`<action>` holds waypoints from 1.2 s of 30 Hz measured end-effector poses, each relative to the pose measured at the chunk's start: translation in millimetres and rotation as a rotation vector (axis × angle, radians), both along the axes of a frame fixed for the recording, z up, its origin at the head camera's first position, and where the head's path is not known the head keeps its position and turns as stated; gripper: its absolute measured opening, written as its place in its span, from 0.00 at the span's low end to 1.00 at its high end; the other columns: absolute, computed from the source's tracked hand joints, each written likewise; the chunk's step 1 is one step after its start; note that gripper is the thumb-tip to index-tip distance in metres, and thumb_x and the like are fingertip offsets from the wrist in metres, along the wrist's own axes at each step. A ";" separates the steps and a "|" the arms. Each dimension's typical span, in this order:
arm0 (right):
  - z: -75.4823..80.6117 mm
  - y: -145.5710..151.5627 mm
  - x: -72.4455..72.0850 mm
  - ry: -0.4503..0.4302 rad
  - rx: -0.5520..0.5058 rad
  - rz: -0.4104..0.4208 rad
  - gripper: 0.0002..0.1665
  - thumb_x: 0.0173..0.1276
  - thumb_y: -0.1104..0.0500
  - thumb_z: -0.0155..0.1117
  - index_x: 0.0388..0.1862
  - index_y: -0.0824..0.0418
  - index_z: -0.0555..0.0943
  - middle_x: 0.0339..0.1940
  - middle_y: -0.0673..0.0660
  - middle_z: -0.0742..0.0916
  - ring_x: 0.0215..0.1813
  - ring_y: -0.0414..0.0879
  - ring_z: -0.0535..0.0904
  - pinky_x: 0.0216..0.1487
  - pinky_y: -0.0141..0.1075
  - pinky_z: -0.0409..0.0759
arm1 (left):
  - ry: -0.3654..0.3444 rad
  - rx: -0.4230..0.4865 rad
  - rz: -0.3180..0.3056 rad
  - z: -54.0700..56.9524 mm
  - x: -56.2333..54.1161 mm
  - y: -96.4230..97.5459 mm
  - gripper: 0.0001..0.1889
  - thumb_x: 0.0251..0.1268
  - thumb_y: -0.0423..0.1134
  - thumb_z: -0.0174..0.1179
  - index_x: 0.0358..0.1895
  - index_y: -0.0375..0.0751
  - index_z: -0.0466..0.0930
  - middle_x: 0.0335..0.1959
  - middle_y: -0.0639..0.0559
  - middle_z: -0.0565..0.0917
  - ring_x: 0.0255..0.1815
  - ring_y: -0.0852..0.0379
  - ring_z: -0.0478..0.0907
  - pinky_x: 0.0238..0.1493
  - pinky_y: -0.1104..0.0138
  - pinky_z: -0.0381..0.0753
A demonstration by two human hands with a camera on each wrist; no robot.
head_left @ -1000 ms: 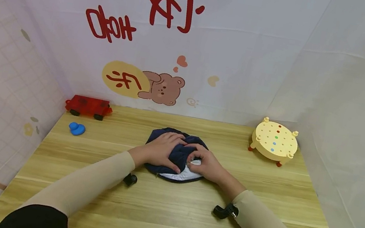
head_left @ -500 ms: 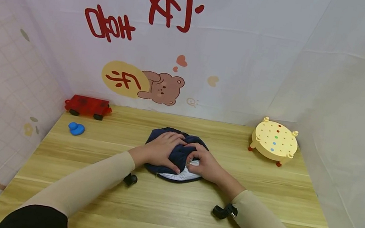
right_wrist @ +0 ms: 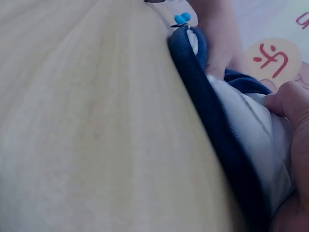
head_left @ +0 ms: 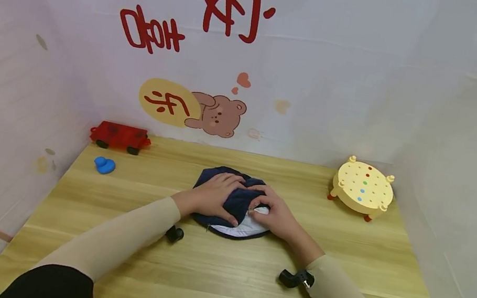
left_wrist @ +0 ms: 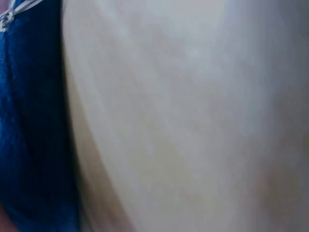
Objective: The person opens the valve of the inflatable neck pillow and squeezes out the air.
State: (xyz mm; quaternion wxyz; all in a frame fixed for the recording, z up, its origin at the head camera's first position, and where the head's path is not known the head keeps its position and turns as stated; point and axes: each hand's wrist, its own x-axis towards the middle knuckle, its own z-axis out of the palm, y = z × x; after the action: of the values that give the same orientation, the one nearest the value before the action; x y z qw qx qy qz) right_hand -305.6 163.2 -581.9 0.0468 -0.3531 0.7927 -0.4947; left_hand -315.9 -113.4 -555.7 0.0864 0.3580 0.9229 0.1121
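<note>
A navy fabric zip pouch lies on the table, its white lining showing through a gap along the near right side. My left hand rests on top of it with fingers spread, the thumb near the gap. At the right part of the opening, my right hand pinches the pouch's edge between curled finger and thumb. In the right wrist view, the navy border and zip teeth run along the lining, with part of the right hand against it. The left wrist view is blurred, showing navy fabric.
A red toy wagon and a blue toy duck stand at the back left of the wooden table. A yellow round pegged toy stands at the back right. White printed cloth walls enclose the back and sides.
The head view has shifted slightly. My right hand has moved a little to the right along the opening, where slightly more white lining shows. The left hand stays on the pouch.
</note>
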 end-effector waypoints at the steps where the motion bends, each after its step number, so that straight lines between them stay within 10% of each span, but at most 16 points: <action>1: 0.6 1.9 1.0 0.010 -0.013 -0.001 0.05 0.71 0.65 0.78 0.41 0.57 0.90 0.73 0.54 0.82 0.81 0.56 0.71 0.81 0.52 0.65 | -0.004 -0.001 -0.005 0.2 -0.7 1.4 0.59 0.59 0.84 0.66 0.86 0.51 0.64 0.89 0.49 0.57 0.90 0.47 0.51 0.88 0.49 0.47; 12: 17.5 -5.6 13.3 0.158 -0.155 -0.017 0.12 0.73 0.76 0.72 0.46 0.61 0.85 0.71 0.70 0.81 0.79 0.69 0.71 0.81 0.41 0.64 | -0.093 0.127 -0.024 -0.4 -7.0 -4.1 0.54 0.66 0.79 0.65 0.87 0.52 0.64 0.89 0.50 0.59 0.90 0.46 0.53 0.87 0.44 0.53; 19: 21.1 -11.8 15.6 0.051 -0.178 0.023 0.09 0.81 0.76 0.62 0.51 0.64 0.80 0.77 0.75 0.78 0.83 0.74 0.66 0.84 0.46 0.60 | 0.053 0.182 0.061 5.1 1.7 -38.7 0.57 0.62 0.80 0.68 0.89 0.55 0.61 0.91 0.41 0.53 0.91 0.33 0.45 0.84 0.30 0.47; 23: 18.2 -13.3 10.9 0.013 -0.196 0.029 0.09 0.84 0.72 0.60 0.52 0.59 0.79 0.80 0.70 0.77 0.86 0.69 0.63 0.84 0.40 0.59 | -0.069 0.282 0.131 1.9 3.2 -53.0 0.62 0.61 0.72 0.76 0.93 0.57 0.50 0.92 0.38 0.47 0.91 0.32 0.45 0.82 0.29 0.50; 28: 31.2 -20.1 14.8 0.015 -0.223 0.039 0.07 0.83 0.74 0.59 0.53 0.65 0.78 0.81 0.74 0.74 0.86 0.72 0.63 0.82 0.37 0.61 | -0.195 0.403 0.049 4.3 7.4 -38.9 0.68 0.59 0.66 0.81 0.94 0.62 0.40 0.94 0.50 0.35 0.92 0.38 0.40 0.81 0.31 0.58; 36: 30.1 -31.2 17.8 -0.003 -0.219 -0.018 0.06 0.83 0.76 0.59 0.53 0.73 0.77 0.80 0.77 0.73 0.86 0.73 0.62 0.84 0.52 0.61 | -0.062 0.426 0.012 -4.1 14.9 -17.4 0.68 0.54 0.93 0.52 0.93 0.57 0.47 0.94 0.49 0.39 0.91 0.34 0.42 0.78 0.24 0.54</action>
State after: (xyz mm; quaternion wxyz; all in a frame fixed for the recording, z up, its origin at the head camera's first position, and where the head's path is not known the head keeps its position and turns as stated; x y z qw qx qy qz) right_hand -287.8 132.0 -551.8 0.0045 -0.3483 0.7370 -0.5792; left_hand -301.0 -130.8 -559.8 0.0364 0.3591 0.8774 0.3161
